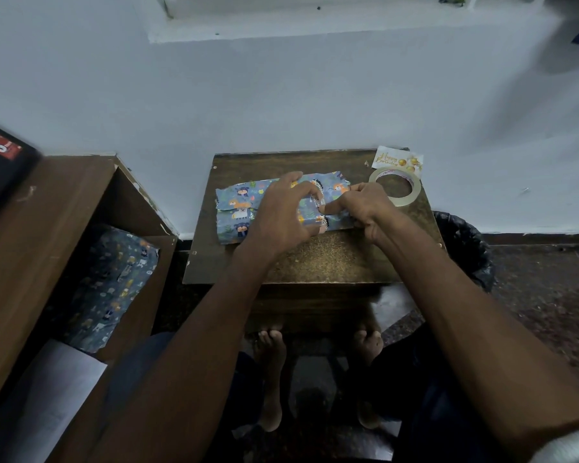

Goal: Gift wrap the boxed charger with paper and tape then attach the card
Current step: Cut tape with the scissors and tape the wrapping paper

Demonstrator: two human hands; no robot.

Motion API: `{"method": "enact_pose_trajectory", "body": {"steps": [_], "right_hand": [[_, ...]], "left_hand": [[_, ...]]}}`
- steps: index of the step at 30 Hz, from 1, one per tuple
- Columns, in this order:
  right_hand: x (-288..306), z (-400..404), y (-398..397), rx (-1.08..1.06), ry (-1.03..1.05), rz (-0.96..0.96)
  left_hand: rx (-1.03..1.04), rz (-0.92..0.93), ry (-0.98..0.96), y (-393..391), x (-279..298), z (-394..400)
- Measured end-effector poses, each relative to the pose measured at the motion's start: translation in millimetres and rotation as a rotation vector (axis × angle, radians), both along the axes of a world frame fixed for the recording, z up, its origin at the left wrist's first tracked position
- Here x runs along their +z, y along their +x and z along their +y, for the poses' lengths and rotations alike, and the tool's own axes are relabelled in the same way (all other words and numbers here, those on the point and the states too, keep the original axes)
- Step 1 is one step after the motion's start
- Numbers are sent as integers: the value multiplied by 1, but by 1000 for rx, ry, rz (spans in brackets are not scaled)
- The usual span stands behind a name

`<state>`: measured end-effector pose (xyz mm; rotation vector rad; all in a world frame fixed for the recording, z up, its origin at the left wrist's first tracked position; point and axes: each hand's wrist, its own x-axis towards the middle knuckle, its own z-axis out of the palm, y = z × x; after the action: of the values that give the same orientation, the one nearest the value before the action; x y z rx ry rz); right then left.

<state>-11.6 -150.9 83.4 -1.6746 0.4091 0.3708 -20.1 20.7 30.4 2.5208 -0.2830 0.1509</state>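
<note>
The boxed charger, wrapped in blue animal-print paper (238,208), lies flat at the back of a small wooden table (315,262). My left hand (281,208) arches over its middle, fingers on the far side and thumb at the near edge, gripping it. My right hand (365,205) holds the package's right end, its thumb pressing the paper seam beside my left index finger. Something small and shiny, maybe tape, sits under the thumb tip. A clear tape roll (406,201) lies at the table's right rear. A white "Happy Birthday" card (398,160) lies behind it at the corner.
A wall stands right behind the table. To the left is a brown open cabinet (47,212) holding more of the same wrapping paper (114,285), with a black box (0,162) on top. A black-lined bin (465,248) stands at the table's right. My bare feet are under the table.
</note>
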Motion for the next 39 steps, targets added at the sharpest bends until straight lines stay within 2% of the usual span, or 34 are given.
{"method": "enact_pose_trajectory", "body": {"steps": [8, 15, 20, 24, 27, 30, 32, 33, 34, 36, 37, 39], "right_hand": [[-4, 2, 2, -7, -36, 2], [-9, 3, 4, -28, -65, -3], [-20, 6, 9, -65, -106, -21], [-27, 15, 12, -118, -194, -125], [-23, 13, 11, -58, -247, -125], [-16, -3, 10, 106, -162, -30], [-18, -17, 14, 53, -50, -89], [-20, -26, 17, -15, -76, -167], [-21, -35, 20, -69, -188, -267], [-25, -53, 29, -87, -559, -441], [-27, -60, 31, -62, -687, -473], [-37, -72, 38, 24, -789, -406]], "left_hand": [[-54, 0, 103, 9, 1, 1], [-79, 181, -162, 22, 13, 15], [-55, 192, -164, 24, 17, 12], [-51, 221, -151, 25, 21, 11], [-42, 235, -166, 24, 24, 10], [-31, 235, -154, 25, 25, 8], [-31, 244, -136, 26, 26, 7], [-33, 248, -135, 26, 26, 6], [-33, 248, -149, 27, 26, 5], [-10, 204, -224, 27, 26, -1], [19, 164, -269, 28, 27, -6], [85, 83, -325, 31, 26, -16]]}}
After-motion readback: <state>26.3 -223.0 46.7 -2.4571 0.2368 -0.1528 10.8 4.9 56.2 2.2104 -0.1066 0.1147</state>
